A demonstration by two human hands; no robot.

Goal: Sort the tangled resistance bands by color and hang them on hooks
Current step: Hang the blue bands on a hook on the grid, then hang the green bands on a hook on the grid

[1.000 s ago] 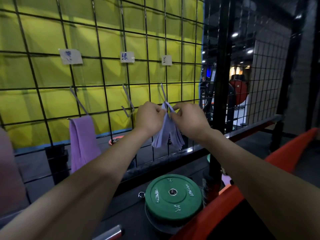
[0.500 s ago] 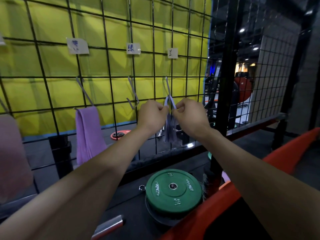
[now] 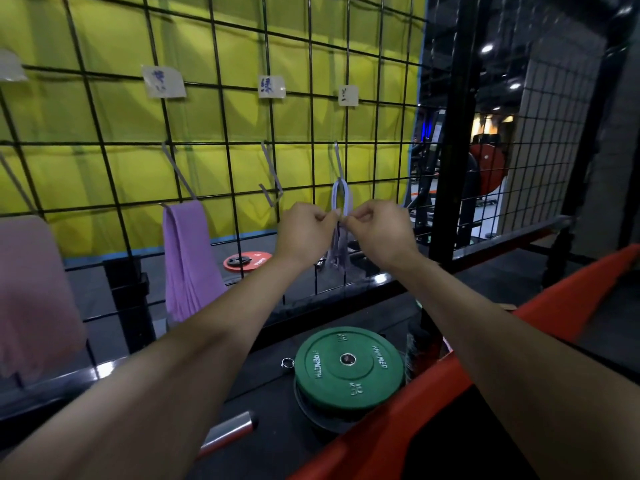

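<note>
Pale blue resistance bands (image 3: 338,249) hang in a loop over the rightmost metal hook (image 3: 338,164) on the black wire grid (image 3: 221,133). My left hand (image 3: 306,232) and my right hand (image 3: 379,230) pinch the bands from either side just below the hook. Purple bands (image 3: 188,265) hang from a hook further left, and pink bands (image 3: 31,292) hang at the far left. The middle hook (image 3: 272,178) carries nothing. Paper labels (image 3: 272,87) are stuck above the hooks.
A green weight plate (image 3: 348,363) lies on the dark ledge below my arms, beside a metal bar end (image 3: 228,431). An orange-red frame (image 3: 433,393) runs along the right. A small red plate (image 3: 247,261) lies on the floor behind the grid.
The blue bands went from a bunch between my hands to a loop over the rightmost hook. Both hands stayed close together, and the view shifted slightly.
</note>
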